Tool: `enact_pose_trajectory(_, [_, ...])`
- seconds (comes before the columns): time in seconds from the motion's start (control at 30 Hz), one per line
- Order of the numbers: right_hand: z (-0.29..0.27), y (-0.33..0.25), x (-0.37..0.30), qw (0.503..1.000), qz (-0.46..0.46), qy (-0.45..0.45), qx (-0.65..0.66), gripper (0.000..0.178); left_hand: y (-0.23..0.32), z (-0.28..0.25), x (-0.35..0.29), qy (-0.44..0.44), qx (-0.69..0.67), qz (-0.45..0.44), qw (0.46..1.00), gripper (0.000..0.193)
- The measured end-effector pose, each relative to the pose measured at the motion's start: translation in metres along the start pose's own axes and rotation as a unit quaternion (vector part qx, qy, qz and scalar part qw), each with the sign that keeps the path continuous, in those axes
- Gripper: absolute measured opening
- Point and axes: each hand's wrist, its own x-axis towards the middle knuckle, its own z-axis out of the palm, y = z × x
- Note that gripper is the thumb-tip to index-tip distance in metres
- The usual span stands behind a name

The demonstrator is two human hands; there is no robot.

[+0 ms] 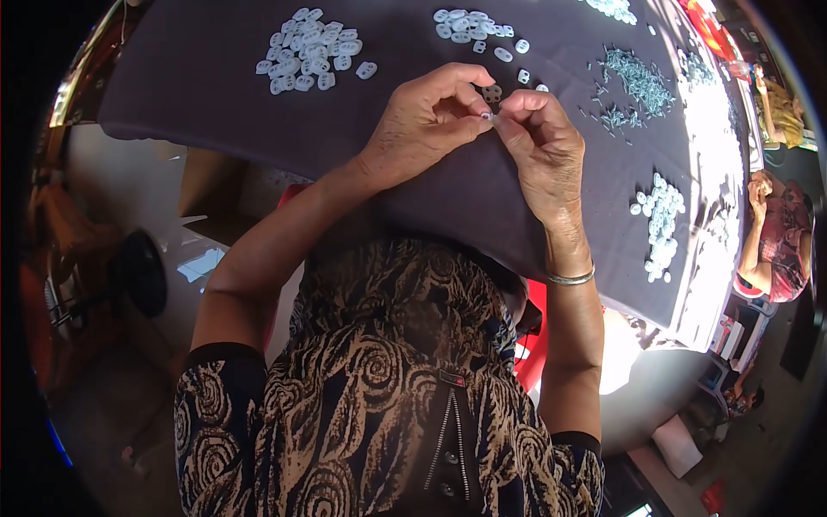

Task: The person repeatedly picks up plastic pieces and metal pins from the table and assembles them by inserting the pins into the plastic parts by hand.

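My left hand (424,121) pinches a small white plastic piece (488,116) between thumb and fingertips, over the dark-covered table. From the other side my right hand (544,146) meets it, thumb and fingers closed at the same spot. Whether the right fingertips grip that piece or another tiny part is hidden. Just beyond the fingertips shows a small dark brown piece with holes (492,92). A few loose white pieces with dark holes, one of them a small white block (524,77), lie past the right hand.
White oval two-hole pieces form a heap (306,52) at the far left and another heap (463,26) at the far middle. Grey-blue metal pins (637,84) are scattered at right. Small white caps (662,226) lie nearer. Another person (780,233) sits beyond the table's right edge.
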Motion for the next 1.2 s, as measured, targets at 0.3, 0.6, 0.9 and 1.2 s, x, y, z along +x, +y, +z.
enact_pose_trajectory(0.3, [0.002,0.002,-0.006,1.0,0.0,0.022,-0.009,0.027,-0.007,0.003,0.003,0.01,-0.005,0.02,1.0,0.034])
enact_pose_trajectory(0.6, [0.006,0.007,-0.007,1.0,-0.006,0.02,-0.016,0.026,-0.003,-0.003,0.0,0.004,-0.007,-0.034,0.999,0.035])
enact_pose_trajectory(0.9, [-0.086,-0.008,0.023,0.924,0.012,0.089,-0.373,0.008,0.004,0.005,-0.002,0.005,-0.026,-0.053,0.998,0.03])
enact_pose_trajectory(1.2, [-0.103,0.008,0.041,0.871,0.017,0.002,-0.491,0.013,-0.001,0.007,-0.001,-0.003,-0.01,-0.02,1.0,0.039])
